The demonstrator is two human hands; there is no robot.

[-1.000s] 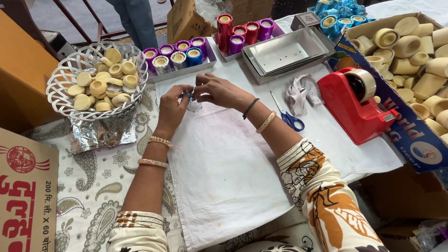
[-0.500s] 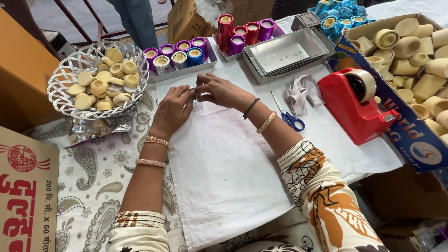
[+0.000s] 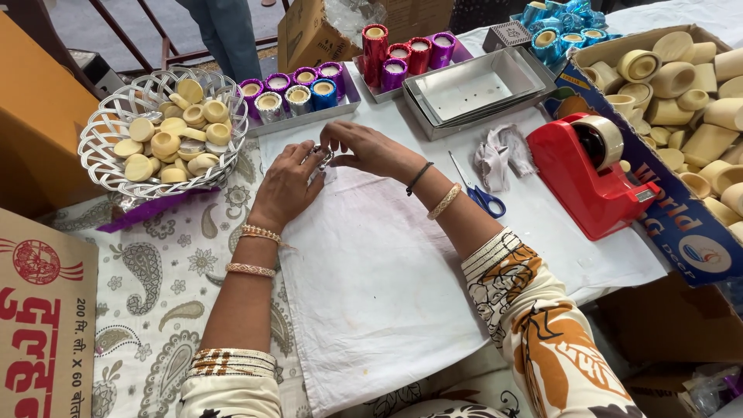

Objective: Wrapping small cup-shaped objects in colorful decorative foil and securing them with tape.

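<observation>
Far left on the worktop (image 3: 155, 279) stood a silver wire basket (image 3: 101, 155) filled with plain cream wax cups. Right of it, a shallow tray (image 3: 309, 116) carried a row of foil-wrapped cups in purple, silver and blue.

Near that tray, at the far edge of a white cloth (image 3: 387, 279), the two hands met. The left hand (image 3: 286, 186) lay palm down, fingers curled toward the centre. The right hand (image 3: 368, 147) reached in from the right. Between their fingertips sat a small silvery foil piece (image 3: 323, 157). Both grips were pinched together on it, left from the near-left side, right from the far-right side. The piece was too small and too covered to tell its long axis or which way it pointed.

Further right, a second tray (image 3: 402, 58) held red and purple wrapped cups, with a stack of empty silver trays (image 3: 472, 93) beside it. Blue-handled scissors (image 3: 480, 193) lay on the cloth just right of the right wrist, blades pointing far. A crumpled rag (image 3: 499, 155) lay next to them. A red tape dispenser (image 3: 596, 178) stood right of that. At far right, a cardboard box (image 3: 681, 224) held more cream cups.
</observation>
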